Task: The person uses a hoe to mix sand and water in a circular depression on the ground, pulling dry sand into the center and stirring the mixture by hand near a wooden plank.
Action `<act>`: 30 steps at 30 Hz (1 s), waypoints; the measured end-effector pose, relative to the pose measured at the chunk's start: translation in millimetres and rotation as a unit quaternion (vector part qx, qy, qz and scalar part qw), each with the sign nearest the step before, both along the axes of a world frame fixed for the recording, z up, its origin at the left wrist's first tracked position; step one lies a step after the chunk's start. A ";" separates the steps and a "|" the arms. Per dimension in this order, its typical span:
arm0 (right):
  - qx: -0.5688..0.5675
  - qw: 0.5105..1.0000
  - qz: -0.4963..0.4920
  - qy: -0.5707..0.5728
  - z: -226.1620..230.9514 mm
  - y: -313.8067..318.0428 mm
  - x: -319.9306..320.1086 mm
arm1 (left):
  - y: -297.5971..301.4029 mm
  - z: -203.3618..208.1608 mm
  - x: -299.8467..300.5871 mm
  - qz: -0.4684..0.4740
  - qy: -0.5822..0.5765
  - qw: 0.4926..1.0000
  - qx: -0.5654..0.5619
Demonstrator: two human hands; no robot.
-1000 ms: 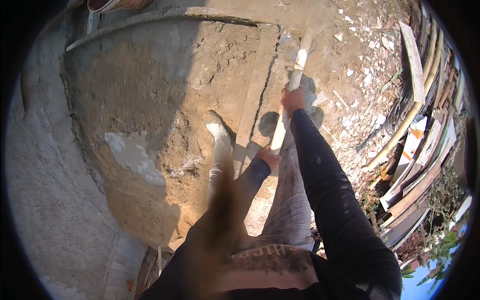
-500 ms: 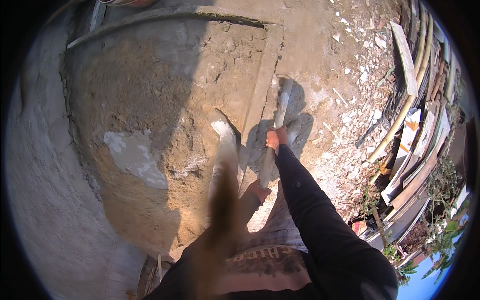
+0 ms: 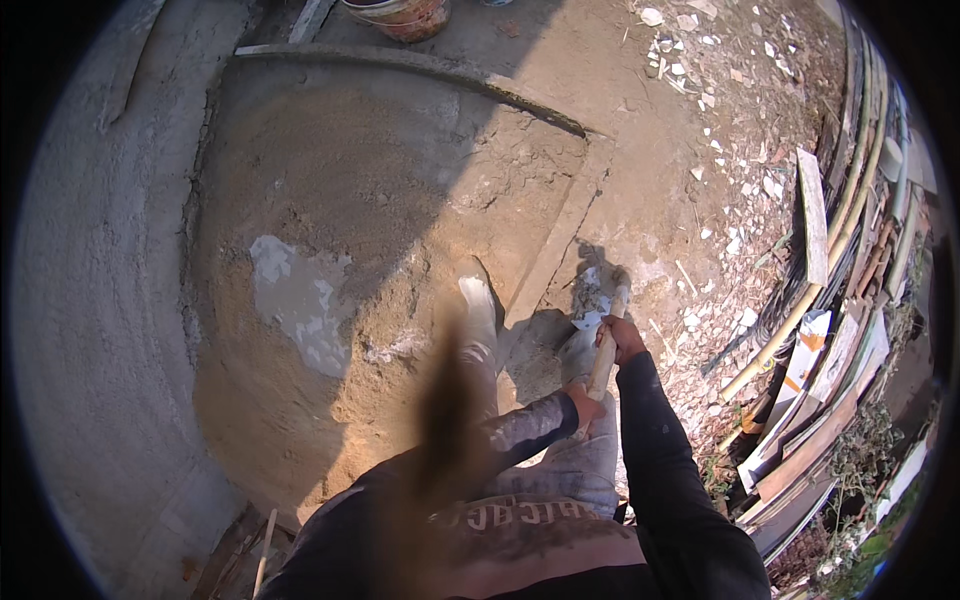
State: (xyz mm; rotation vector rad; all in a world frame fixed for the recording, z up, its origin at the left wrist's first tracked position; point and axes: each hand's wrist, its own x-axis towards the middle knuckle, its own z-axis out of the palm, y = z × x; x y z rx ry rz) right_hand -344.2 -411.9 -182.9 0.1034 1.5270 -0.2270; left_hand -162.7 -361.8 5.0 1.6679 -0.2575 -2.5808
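Observation:
A thick wooden tool handle [image 3: 605,366] slants up and away in front of my right leg. My right hand [image 3: 624,340] is wrapped round its upper part. Lower down, close to my thigh, my left hand [image 3: 582,406] grips the same shaft. A greyish-white patch shows beside the far end; whether it is the tool's head or the ground, I cannot tell. To the left spreads a bed of brown sandy material [image 3: 290,390], half in shade, with a pale wet-looking patch [image 3: 300,300] on it. My left foot [image 3: 477,290] stands at its edge.
A low raised edging [image 3: 430,68] bounds the sandy bed at the far side, and a concrete strip [image 3: 560,235] runs along its right. A stained bucket [image 3: 405,18] stands beyond. Broken white rubble [image 3: 735,240] and stacked boards and poles [image 3: 810,370] lie right. A grey wall [image 3: 110,330] rises left.
Both hands have shifted right with the wooden handle, which now sits closer to my body. The view has moved, bringing more of the bucket into sight.

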 end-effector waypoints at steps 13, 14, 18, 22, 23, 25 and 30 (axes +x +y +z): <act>-0.057 0.998 -0.014 0.013 161.2 44.5 327.4 | 213.3 115.2 379.0 -0.296 -0.389 0.827 -0.278; -0.073 0.994 0.077 0.004 215.7 60.6 377.0 | 247.4 150.3 409.6 -0.266 -0.405 0.847 -0.220; -0.113 0.970 0.181 -0.117 268.0 14.2 404.4 | 245.0 183.6 433.9 -0.205 -0.441 0.849 -0.205; -0.199 0.959 0.202 -0.015 264.0 -85.9 359.3 | 141.2 165.6 357.5 -0.147 -0.446 0.839 -0.275; -0.208 0.962 0.179 0.013 254.7 -118.1 335.5 | 114.8 146.5 331.1 -0.151 -0.477 0.808 -0.312; -0.239 0.952 0.188 0.022 239.7 -178.9 280.8 | 81.3 91.3 273.8 -0.131 -0.475 0.804 -0.333; -0.284 0.946 0.136 0.069 227.5 -315.5 139.7 | -92.0 126.1 130.7 -0.105 -0.376 0.857 -0.337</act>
